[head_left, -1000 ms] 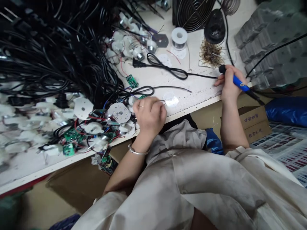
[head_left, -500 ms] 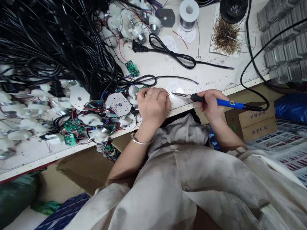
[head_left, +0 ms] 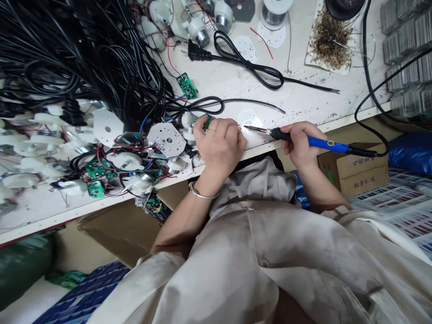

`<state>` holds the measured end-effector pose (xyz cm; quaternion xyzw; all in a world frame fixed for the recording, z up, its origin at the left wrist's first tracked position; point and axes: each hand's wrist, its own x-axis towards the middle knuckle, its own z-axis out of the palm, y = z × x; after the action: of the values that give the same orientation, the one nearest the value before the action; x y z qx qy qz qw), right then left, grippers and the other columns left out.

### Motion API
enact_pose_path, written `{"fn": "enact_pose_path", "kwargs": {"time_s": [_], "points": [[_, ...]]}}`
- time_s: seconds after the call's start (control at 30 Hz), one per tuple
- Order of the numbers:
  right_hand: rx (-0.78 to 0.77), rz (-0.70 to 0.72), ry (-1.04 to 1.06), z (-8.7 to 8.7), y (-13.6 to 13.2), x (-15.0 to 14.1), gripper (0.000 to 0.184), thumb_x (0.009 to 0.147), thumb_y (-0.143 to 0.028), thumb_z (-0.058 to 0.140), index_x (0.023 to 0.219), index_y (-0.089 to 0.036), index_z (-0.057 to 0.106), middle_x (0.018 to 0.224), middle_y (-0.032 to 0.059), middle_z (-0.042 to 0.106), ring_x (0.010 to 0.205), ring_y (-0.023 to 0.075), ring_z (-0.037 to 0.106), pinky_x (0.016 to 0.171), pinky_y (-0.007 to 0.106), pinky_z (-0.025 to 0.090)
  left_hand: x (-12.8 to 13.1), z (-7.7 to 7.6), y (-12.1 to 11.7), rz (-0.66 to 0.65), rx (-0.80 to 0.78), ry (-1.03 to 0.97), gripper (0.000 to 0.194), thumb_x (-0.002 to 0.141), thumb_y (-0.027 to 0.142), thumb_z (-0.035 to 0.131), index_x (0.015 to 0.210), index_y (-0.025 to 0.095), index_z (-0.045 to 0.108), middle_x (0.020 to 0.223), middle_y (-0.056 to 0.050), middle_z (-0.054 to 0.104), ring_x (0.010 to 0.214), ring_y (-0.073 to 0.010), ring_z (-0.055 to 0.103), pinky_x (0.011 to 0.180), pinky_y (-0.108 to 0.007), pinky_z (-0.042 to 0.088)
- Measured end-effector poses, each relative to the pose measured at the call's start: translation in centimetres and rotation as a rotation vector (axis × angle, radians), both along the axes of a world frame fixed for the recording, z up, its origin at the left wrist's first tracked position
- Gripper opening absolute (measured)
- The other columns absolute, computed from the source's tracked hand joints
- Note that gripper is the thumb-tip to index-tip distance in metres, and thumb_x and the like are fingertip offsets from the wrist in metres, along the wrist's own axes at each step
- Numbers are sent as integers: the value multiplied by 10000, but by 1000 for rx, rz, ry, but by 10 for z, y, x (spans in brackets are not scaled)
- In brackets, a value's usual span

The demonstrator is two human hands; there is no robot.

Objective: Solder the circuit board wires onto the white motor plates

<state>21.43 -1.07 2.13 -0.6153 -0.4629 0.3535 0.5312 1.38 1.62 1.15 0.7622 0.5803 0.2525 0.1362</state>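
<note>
My right hand is closed around the blue and black handle of a soldering iron. The iron points left, its tip close to the fingertips of my left hand. Curled with its knuckles up, my left hand rests at the table's front edge. What its fingers pinch is hidden, though fine wire ends seem to show by the tip. A green circuit board peeks out behind the left fingers. Beyond the iron's tip lies a clear-white disc.
Black power cords pile up at the left, above white motors and a white LED plate. Behind my hands lie a looped plug cord and a solder spool. The iron's cable trails at the right.
The whole view has shifted slightly, with the back of the table moving up. Both hands keep nearly the same pose, and the iron's tip stays by my left fingertips.
</note>
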Motion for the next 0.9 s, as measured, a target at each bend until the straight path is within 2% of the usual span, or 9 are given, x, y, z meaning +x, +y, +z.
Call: {"fn": "enact_pose_path", "kwargs": {"time_s": [0.17, 0.37, 0.57, 0.73, 0.9], "points": [[-4, 25, -5, 0, -1, 0, 466, 870, -691, 603, 776, -258, 746, 460, -58, 554, 332, 84, 447, 389, 262, 413, -1, 2, -2, -22, 82, 70, 159, 919, 181, 513, 802, 229, 609, 965, -31, 756, 919, -233, 654, 1089, -573, 365], [-58, 30, -12, 1, 0, -1, 500, 848, -729, 598, 789, -255, 746, 462, -61, 561, 338, 83, 447, 403, 263, 426, 0, 1, 0, 5, -30, -20, 110, 889, 202, 561, 788, 235, 590, 1001, -32, 740, 966, -249, 633, 1149, -601, 296], [-42, 79, 5, 5, 2, -1, 445, 878, -662, 613, 805, -244, 749, 471, -64, 570, 339, 68, 457, 396, 235, 415, 0, 2, -1, 12, -59, -30, 113, 890, 205, 563, 786, 228, 603, 1018, -44, 729, 988, -263, 629, 1147, -613, 292], [-40, 41, 41, 6, 1, -1, 476, 862, -694, 607, 789, -240, 730, 476, -63, 563, 339, 67, 457, 368, 227, 391, 0, 0, -1, 14, -18, -9, 116, 892, 206, 556, 791, 232, 609, 992, -37, 719, 954, -255, 623, 1136, -608, 305], [-78, 64, 31, 4, 1, 1, 457, 871, -671, 617, 805, -239, 749, 492, -57, 558, 375, 71, 485, 409, 232, 437, 0, -4, -2, 23, 35, 21, 112, 895, 196, 549, 808, 230, 610, 984, -37, 714, 947, -251, 623, 1111, -596, 339]]}}
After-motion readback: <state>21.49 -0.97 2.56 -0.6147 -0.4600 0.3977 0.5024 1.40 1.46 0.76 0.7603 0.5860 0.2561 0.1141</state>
